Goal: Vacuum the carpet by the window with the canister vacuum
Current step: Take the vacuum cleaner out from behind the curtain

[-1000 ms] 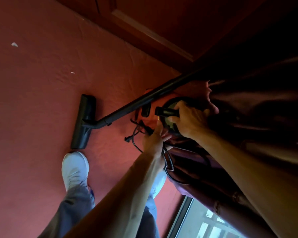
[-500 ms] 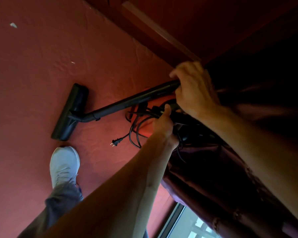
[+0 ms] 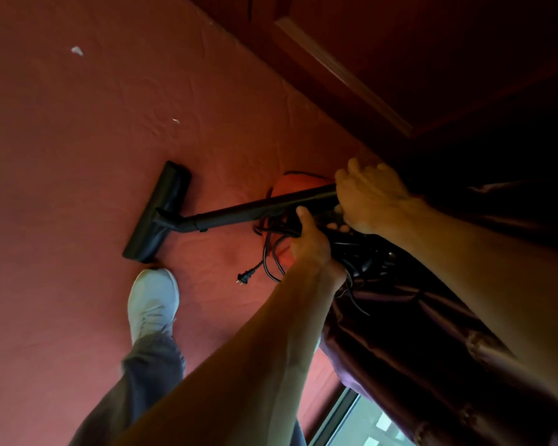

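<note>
While the person stands looking down at a red carpet [image 3: 78, 162], the right grip [image 3: 371, 197] curls over the upper end of a canister vacuum's black wand [image 3: 255, 211], its fingers wrapped round the tube. The left grip [image 3: 309, 244], just below the right one, closes round a bundle of looped black power cord [image 3: 266, 252], thumb pointing up. Loose loops hang under it, and the plug [image 3: 243, 278] lies free on the carpet.

The wand slants down and to the left to a flat black floor nozzle [image 3: 157, 214], which rests on the carpet just beyond the toe of a white shoe [image 3: 153, 300]. The red canister body [image 3: 292, 185] shows only in part behind the wand and both grips, sitting on the carpet at the edge of a dark purple curtain [image 3: 416, 349]. A strip of window [image 3: 361, 424] shows at the lower right beneath the curtain. Dark wood panelling [image 3: 367, 43] runs along the top. Two small white scraps [image 3: 77, 50] lie on the carpet at the upper left, well apart from the nozzle.
</note>
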The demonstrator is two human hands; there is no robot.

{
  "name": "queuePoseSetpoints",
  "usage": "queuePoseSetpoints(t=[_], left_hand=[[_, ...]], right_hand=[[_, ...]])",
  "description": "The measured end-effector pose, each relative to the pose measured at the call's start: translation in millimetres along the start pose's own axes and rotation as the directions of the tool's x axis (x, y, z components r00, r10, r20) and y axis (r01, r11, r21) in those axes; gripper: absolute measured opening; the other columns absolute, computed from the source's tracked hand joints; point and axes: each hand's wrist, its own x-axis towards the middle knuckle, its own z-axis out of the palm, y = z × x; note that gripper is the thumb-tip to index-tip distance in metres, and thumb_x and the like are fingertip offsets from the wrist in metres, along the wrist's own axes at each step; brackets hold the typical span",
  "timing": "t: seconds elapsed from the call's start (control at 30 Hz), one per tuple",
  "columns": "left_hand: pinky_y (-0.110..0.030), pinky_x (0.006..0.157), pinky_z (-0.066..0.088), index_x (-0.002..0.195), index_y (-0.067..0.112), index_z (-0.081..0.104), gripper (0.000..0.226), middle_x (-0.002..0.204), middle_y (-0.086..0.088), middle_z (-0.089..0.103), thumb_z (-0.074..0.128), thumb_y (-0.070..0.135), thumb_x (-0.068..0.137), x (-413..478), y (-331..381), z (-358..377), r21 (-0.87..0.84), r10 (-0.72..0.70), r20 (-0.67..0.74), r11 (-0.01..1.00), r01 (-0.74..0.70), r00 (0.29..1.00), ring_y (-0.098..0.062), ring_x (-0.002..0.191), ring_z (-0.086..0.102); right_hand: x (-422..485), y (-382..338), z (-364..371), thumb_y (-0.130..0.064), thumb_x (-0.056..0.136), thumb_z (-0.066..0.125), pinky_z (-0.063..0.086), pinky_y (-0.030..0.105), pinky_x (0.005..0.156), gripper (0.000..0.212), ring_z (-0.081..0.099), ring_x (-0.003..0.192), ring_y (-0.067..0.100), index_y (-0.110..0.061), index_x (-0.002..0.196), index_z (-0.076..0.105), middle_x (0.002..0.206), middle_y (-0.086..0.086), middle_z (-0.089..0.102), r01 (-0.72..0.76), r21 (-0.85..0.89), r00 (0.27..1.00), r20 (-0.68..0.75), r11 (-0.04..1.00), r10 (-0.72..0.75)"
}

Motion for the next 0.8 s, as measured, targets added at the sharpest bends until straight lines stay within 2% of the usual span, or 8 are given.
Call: queuePoseSetpoints(t=[0.07, 0.13, 0.23, 0.3, 0.47, 0.6, 0.7, 0.8], left_hand=[[-0.026, 0.049, 0.053, 0.072, 0.010, 0.052, 0.051, 0.054, -0.001, 0.050, 0.051, 0.055, 0.095, -9.8, 11.9, -12.2, -0.054, -0.017, -0.048, 0.998, 0.014, 0.999, -0.016, 0.045, 0.053], [-0.024, 0.045, 0.052, 0.072, 0.011, 0.050, 0.051, 0.051, -0.001, 0.048, 0.049, 0.055, 0.097, -24.0, 27.0, -23.7, -0.068, 0.003, -0.083, 0.998, -0.009, 0.997, -0.016, 0.040, 0.051], [-0.021, 0.040, 0.049, 0.073, 0.011, 0.049, 0.051, 0.046, 0.000, 0.046, 0.048, 0.056, 0.096, -46.2, 60.6, -35.5, -0.063, 0.074, -0.136, 0.995, -0.083, 0.988, -0.015, 0.032, 0.049], [-0.021, 0.040, 0.049, 0.073, 0.010, 0.050, 0.052, 0.048, 0.000, 0.047, 0.052, 0.059, 0.093, -62.6, 87.1, -46.0, -0.031, 0.114, -0.184, 0.992, -0.121, 0.976, -0.014, 0.032, 0.049], [-0.020, 0.036, 0.046, 0.060, 0.012, 0.043, 0.060, 0.035, 0.000, 0.045, 0.054, 0.063, 0.089, -132.6, 155.3, -85.2, 0.023, 0.198, -0.240, 0.980, -0.198, 0.950, -0.014, 0.026, 0.047], [-0.020, 0.039, 0.047, 0.058, 0.013, 0.041, 0.061, 0.040, 0.000, 0.046, 0.056, 0.066, 0.085, -205.0, 211.5, -119.6, 0.020, 0.261, -0.255, 0.964, -0.265, 0.931, -0.014, 0.029, 0.047], [-0.021, 0.042, 0.048, 0.057, 0.015, 0.041, 0.059, 0.041, 0.002, 0.044, 0.064, 0.064, 0.082, -260.9, 249.9, -140.9, 0.006, 0.306, -0.251, 0.949, -0.315, 0.918, -0.013, 0.032, 0.047], [-0.023, 0.047, 0.048, 0.056, 0.014, 0.042, 0.059, 0.041, 0.001, 0.045, 0.071, 0.060, 0.079, -321.5, 280.6, -153.4, 0.013, 0.356, -0.251, 0.931, -0.364, 0.900, -0.015, 0.034, 0.046]], right_hand=[[-14.3, -6.0, -21.1, -0.034, 0.093, 0.062, 0.038, 0.034, 0.072, 0.039, 0.063, 0.099, 0.026, -0.010, 0.121, 0.047, 0.114, 0.009, 0.061, 0.071, -0.010, 0.997, -0.026, 0.997, -0.072], [-28.8, -16.2, -45.4, -0.036, 0.094, 0.061, 0.035, 0.034, 0.067, 0.038, 0.065, 0.093, 0.025, -0.011, 0.119, 0.046, 0.105, 0.006, 0.066, 0.123, -0.055, 0.990, -0.062, 0.991, -0.126], [-48.4, -42.0, -84.7, -0.031, 0.093, 0.064, 0.035, 0.034, 0.068, 0.040, 0.066, 0.093, 0.026, -0.012, 0.122, 0.044, 0.105, 0.006, 0.066, 0.182, -0.086, 0.979, -0.078, 0.979, -0.189], [-61.3, -64.0, -108.8, -0.026, 0.092, 0.065, 0.035, 0.034, 0.069, 0.042, 0.066, 0.097, 0.027, -0.011, 0.124, 0.043, 0.108, 0.007, 0.066, 0.220, -0.044, 0.973, -0.066, 0.974, -0.223], [-98.9, -121.8, -169.7, -0.022, 0.092, 0.064, 0.037, 0.035, 0.069, 0.038, 0.066, 0.099, 0.031, -0.012, 0.122, 0.042, 0.110, 0.010, 0.065, 0.312, 0.063, 0.948, -0.088, 0.948, -0.306], [-142.4, -165.1, -223.6, -0.019, 0.091, 0.065, 0.038, 0.033, 0.064, 0.037, 0.067, 0.090, 0.031, -0.012, 0.120, 0.043, 0.105, 0.010, 0.066, 0.360, 0.069, 0.925, -0.160, 0.930, -0.346], [-175.5, -194.8, -270.1, -0.017, 0.091, 0.065, 0.038, 0.032, 0.063, 0.037, 0.066, 0.090, 0.029, -0.010, 0.120, 0.045, 0.107, 0.010, 0.064, 0.420, 0.048, 0.895, -0.187, 0.906, -0.404], [-202.7, -223.9, -319.0, -0.011, 0.088, 0.066, 0.045, 0.035, 0.065, 0.037, 0.064, 0.089, 0.031, -0.008, 0.119, 0.046, 0.109, 0.012, 0.061, 0.492, 0.053, 0.857, -0.206, 0.869, -0.473]])
